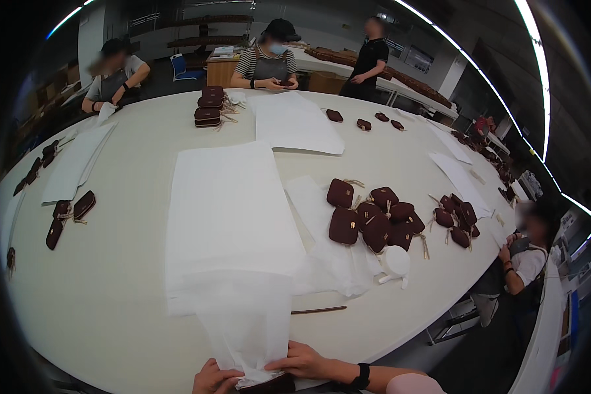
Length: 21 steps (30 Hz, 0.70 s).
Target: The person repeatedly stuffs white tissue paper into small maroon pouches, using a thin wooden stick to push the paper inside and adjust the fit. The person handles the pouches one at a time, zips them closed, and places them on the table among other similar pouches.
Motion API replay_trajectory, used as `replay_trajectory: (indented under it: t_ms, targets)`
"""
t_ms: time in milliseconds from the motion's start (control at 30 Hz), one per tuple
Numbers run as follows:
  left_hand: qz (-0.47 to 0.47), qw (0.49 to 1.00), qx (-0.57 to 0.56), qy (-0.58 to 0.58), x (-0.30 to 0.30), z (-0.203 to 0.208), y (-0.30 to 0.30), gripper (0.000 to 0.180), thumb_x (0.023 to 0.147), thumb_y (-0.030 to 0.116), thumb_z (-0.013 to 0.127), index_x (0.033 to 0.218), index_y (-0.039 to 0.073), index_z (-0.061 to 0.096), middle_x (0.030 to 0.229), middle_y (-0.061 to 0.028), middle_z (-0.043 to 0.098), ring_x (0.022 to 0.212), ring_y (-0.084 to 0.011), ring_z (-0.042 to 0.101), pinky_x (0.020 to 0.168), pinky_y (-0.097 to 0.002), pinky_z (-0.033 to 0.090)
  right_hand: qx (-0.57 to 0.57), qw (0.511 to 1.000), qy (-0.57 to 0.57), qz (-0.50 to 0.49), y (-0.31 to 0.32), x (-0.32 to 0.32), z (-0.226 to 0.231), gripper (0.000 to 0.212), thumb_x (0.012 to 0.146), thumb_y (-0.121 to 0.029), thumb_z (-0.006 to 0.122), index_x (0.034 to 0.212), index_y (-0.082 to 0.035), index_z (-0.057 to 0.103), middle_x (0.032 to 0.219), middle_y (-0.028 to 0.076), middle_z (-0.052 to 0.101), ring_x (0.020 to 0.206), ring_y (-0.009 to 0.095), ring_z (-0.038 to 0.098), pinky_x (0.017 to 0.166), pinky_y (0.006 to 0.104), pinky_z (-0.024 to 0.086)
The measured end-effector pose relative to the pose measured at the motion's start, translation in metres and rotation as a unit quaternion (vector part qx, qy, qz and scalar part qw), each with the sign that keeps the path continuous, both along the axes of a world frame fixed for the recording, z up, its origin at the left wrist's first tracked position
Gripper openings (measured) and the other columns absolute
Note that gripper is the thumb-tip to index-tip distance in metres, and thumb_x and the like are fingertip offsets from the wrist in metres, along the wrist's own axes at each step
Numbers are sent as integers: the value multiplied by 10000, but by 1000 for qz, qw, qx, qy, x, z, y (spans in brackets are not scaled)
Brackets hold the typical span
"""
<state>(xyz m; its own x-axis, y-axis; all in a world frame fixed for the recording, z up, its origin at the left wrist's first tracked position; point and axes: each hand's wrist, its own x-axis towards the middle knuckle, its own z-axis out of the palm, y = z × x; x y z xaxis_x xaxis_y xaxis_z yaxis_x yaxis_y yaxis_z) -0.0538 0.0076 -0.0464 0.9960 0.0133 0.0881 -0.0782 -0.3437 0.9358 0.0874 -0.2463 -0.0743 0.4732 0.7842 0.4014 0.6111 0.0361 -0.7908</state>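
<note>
At the table's near edge, my left hand [215,378] has its fingers closed on the gathered end of a sheet of thin white paper [246,328]. My right hand [301,362] pinches the same paper from the other side. Under the paper, between the hands, a dark brown pouch [269,385] shows in part; the picture's lower edge cuts it off. The sheet stretches away from me over a stack of white paper [226,210]. To the right of the sheet, a thin brown stick [318,309] lies on the table.
Brown zip pouches [345,226] with light tassels cluster at the right, beside a white round object [395,261]. More pouches [456,220] lie farther right. Stacked pouches [208,115] and another paper pile [295,121] are at the far side. Several people are around the table.
</note>
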Motion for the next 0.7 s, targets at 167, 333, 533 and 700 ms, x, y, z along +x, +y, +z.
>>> replay_trajectory:
  t_ms: [167,333,533,700]
  targets:
    - [-79,994,64,-25,-3,18,7,259,946,181,702,1179,68,698,966,-163,617,932,-251,599,839,-356,466,-32,999,13,-5,2,-1,3,454,728,67,732,1126,-150,759,1166,86,694,1146,338,620,955,408,527]
    - [-82,995,54,-10,-6,3,5,316,887,338,786,1117,130,726,928,-121,450,855,-256,503,796,-343,449,17,999,28,1,6,-3,-5,334,818,-36,724,1141,-118,750,1192,151,662,1121,331,613,943,405,511]
    - [-57,994,83,-31,-21,-24,-6,327,984,248,669,1285,120,674,1251,-200,560,1038,-249,583,862,-383,461,-212,955,205,11,-12,-8,23,110,898,-133,748,959,-46,777,1215,217,650,1027,322,666,841,361,535]
    - [-68,995,72,10,-17,-39,-13,214,952,258,720,1053,69,717,1025,-154,533,1002,-319,569,918,-397,466,-370,862,319,136,-27,22,38,203,986,-209,675,1167,-166,757,1297,182,635,1217,389,588,1025,435,490]
